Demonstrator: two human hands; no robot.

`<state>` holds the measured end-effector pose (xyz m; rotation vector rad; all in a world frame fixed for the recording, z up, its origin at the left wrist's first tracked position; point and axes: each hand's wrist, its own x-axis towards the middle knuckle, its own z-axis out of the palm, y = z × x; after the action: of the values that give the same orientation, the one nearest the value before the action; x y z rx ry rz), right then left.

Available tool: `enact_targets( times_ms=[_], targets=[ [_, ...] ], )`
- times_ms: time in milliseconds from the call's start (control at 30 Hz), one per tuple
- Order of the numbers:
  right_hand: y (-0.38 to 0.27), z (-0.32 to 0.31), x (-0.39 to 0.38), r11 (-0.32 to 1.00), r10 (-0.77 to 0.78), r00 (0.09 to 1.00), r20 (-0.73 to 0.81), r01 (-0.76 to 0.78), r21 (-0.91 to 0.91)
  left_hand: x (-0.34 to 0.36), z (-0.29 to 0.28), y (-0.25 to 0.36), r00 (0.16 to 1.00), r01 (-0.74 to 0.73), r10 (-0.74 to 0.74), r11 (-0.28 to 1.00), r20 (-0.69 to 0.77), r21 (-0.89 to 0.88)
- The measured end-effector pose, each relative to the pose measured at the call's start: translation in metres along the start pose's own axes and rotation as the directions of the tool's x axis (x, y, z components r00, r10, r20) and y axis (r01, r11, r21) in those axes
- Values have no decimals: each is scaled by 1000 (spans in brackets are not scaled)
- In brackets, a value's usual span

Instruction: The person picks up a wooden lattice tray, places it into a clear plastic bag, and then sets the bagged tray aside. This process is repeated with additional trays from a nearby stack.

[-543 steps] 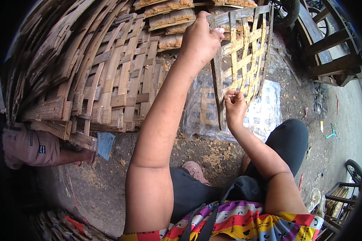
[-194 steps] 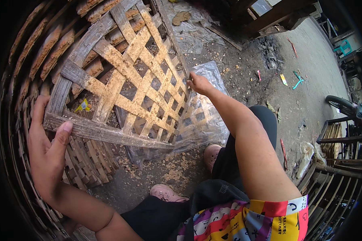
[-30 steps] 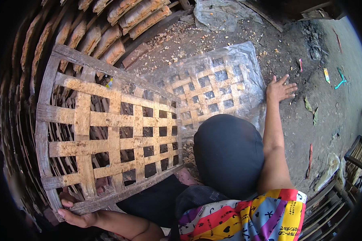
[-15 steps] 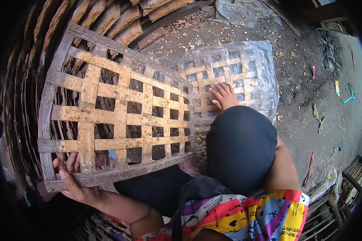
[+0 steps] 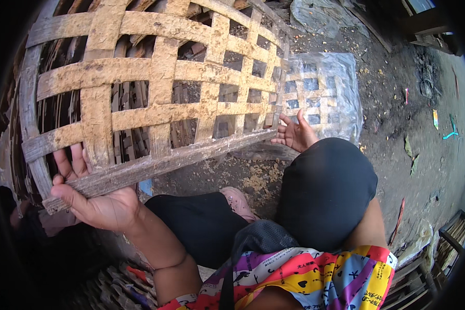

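Observation:
A woven bamboo lattice panel (image 5: 163,93) with a weathered grey frame is lifted and tilted before me, its strips crusted with brownish residue. My left hand (image 5: 106,206) grips its near left corner, thumb over the lower bar and fingers curled through the gap behind. At the panel's right end, my right hand (image 5: 298,135) has its palm turned up and thumb apart, the fingertips at or touching the lower right corner. Beyond it a second lattice panel (image 5: 315,98), covered by clear plastic sheeting (image 5: 350,88), lies low near the ground, partly hidden by the lifted one.
Several stacked panels stand at the left behind the lattice. My dark-clad knee (image 5: 328,191) rises just below my right hand. Crumbs, a red strip (image 5: 398,219), a leaf (image 5: 408,147) and crumpled plastic (image 5: 315,18) lie on the dirt floor (image 5: 387,155). Slatted frames (image 5: 452,237) stand lower right.
The lifted panel has risen and come closer, shifting its right end rightward. My right hand has left the plastic-covered panel and turned palm up beside the lifted panel's corner. My left hand keeps its grip.

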<state>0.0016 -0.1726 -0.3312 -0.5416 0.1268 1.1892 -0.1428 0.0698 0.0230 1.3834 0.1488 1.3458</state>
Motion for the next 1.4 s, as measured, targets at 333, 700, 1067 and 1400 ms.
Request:
enact_targets(
  times_ms=[333,700,1067,1400],
  targets=[
    [-71,-152,-112,448,-887,151,-437,50,-893,-173,-43,-152,692,692,-716,694,-92,-197],
    [-43,-164,-120,578,-799,-41,-600,-329,-747,-256,-126,-260,210,962,-963,234,-167,-142],
    [-56,-191,-134,545,-812,37,-583,-313,-778,-294,-131,-305,10,978,-888,104,-459,-180],
    [-103,-182,-117,502,-813,220,-539,-205,-840,-151,-37,-155,228,971,-961,236,-156,-38]
  ],
)
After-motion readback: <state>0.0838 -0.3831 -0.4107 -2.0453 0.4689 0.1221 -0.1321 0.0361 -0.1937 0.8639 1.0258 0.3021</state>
